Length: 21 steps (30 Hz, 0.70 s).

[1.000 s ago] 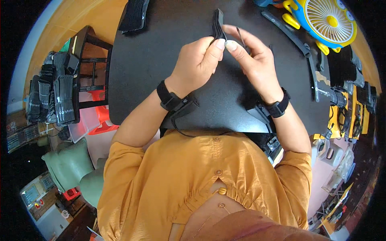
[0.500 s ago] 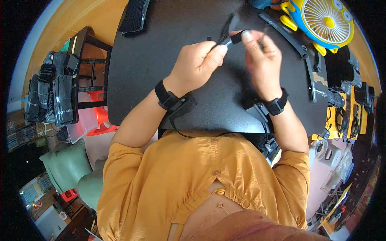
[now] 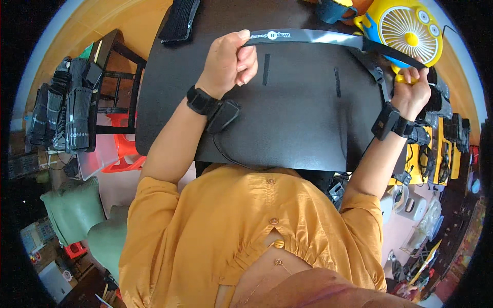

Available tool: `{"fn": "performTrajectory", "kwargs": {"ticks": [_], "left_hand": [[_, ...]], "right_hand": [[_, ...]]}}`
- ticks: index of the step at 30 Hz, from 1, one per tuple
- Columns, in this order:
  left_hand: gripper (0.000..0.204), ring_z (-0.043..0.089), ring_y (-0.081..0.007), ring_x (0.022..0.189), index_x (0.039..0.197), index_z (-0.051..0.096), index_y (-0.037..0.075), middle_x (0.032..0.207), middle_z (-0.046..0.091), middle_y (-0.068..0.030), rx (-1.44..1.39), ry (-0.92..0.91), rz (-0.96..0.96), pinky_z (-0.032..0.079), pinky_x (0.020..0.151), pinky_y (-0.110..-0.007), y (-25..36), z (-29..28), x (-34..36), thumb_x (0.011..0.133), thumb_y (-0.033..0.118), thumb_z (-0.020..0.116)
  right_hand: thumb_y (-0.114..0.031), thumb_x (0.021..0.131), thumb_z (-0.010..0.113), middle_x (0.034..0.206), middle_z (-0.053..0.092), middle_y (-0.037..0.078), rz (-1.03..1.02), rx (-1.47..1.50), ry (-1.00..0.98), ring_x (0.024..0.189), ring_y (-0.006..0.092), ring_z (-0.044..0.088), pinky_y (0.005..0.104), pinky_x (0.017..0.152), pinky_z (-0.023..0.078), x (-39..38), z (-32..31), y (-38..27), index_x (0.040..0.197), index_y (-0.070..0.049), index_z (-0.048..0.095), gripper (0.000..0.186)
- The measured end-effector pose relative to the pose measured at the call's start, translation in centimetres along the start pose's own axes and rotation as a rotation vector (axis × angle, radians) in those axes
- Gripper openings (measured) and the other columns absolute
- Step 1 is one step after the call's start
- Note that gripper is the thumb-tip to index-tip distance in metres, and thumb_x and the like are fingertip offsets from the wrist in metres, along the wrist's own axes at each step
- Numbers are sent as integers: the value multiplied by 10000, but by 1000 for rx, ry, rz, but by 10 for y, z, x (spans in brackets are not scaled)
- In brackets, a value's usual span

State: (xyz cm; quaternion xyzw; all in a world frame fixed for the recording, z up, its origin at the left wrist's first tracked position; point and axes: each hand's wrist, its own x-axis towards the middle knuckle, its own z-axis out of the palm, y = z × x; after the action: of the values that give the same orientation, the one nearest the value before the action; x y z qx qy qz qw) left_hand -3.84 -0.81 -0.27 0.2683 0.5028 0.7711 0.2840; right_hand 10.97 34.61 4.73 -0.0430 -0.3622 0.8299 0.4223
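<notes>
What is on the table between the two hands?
In the head view, a long black fabric strap stretches from the left hand to the right hand. Below it the black table shows two short black strips.

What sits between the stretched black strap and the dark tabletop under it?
Nothing visible does. The black strap spans from the left hand to the right hand over a bare part of the dark tabletop; the yellow fan stands beyond its right end.
</notes>
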Motion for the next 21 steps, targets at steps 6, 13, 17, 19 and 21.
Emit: {"fn": "performTrajectory", "kwargs": {"ticks": [6, 13, 17, 19, 21], "left_hand": [[469, 403, -135, 353, 584, 341, 150, 459, 347, 15, -55, -2, -48, 293, 320, -256, -11, 5, 8, 981, 396, 380], [435, 400, -136, 436, 615, 334, 172, 510, 326, 26, -301, 221, -2, 300, 366, -243, 21, -42, 5, 982, 395, 404], [386, 443, -124, 536, 694, 420, 122, 566, 372, 30, -64, 428, -190, 321, 440, -225, 17, -43, 17, 981, 377, 455], [421, 518, -122, 559, 766, 499, 83, 584, 448, 10, 62, 282, -477, 388, 474, -220, 8, -60, 16, 978, 445, 466], [459, 551, -123, 564, 795, 517, 67, 600, 483, -8, 151, 186, -647, 429, 498, -221, 15, -76, 5, 975, 485, 457]], "right_hand": [[-278, 1053, 334, 715, 447, 12, -50, -83, 122, 557, 87, 402, 213, 479, 324, 3, 4, -7, 1069, 33, 494, 350], [-208, 965, 475, 692, 444, 10, -146, 98, 144, 563, 125, 363, 276, 528, 335, 40, -85, -62, 815, -95, 488, 189], [-302, 984, 541, 751, 509, 2, -149, -401, 23, 544, 77, 341, 237, 469, 278, -13, 8, -40, 961, -55, 531, 248], [-272, 965, 584, 703, 533, -5, -160, -575, -58, 530, 54, 387, 199, 456, 310, -26, 24, -32, 975, -59, 567, 213], [-249, 958, 597, 707, 558, -6, -125, -657, -66, 515, 44, 418, 177, 437, 322, -40, 49, -4, 990, -68, 587, 184]]}}
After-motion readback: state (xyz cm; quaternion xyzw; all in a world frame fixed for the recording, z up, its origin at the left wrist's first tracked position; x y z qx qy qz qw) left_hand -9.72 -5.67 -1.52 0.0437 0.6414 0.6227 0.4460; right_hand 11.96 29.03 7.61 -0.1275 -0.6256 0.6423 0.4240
